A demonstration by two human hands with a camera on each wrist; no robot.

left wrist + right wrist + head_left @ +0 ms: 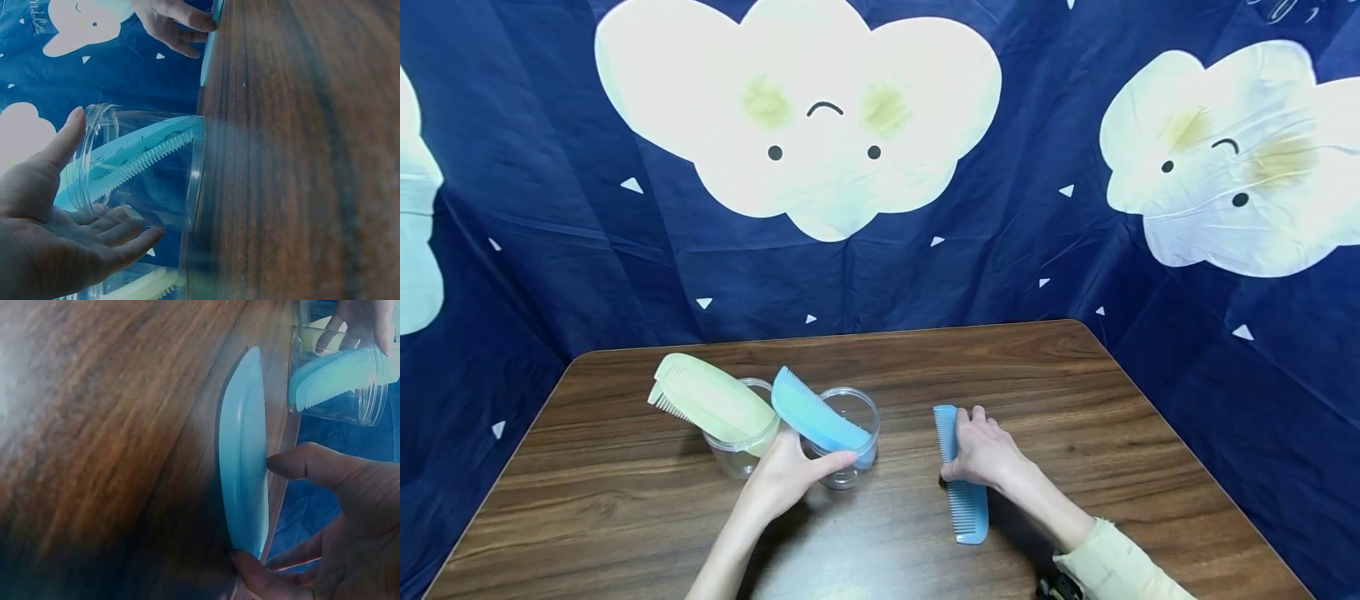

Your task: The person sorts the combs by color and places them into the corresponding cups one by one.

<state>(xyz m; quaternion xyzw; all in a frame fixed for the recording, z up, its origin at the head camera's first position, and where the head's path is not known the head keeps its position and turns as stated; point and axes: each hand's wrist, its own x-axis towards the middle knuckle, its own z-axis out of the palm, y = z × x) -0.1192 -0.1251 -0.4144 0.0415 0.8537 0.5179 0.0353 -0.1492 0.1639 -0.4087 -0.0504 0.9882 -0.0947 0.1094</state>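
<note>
In the head view my left hand point(786, 475) is at a clear plastic jar point(842, 477), thumb stretched across its near side. A light blue comb point(820, 417) leans inside, its upper end above the rim. The left wrist view has the fingers loosely straight beside the jar wall and the thumb by the rim. My right hand point(985, 450) holds another blue comb point(970, 512) across its width, thumb at the teeth and fingertips at the spine. This comb lies along the tabletop in the right wrist view.
Left of the blue comb's jar stands a second clear jar point(730, 460) with pale green combs point(711, 400) tilted out to the left. Both jars rest on a brown wooden table point(880, 542). Behind it hangs a dark blue cloth point(850, 283) with white clouds.
</note>
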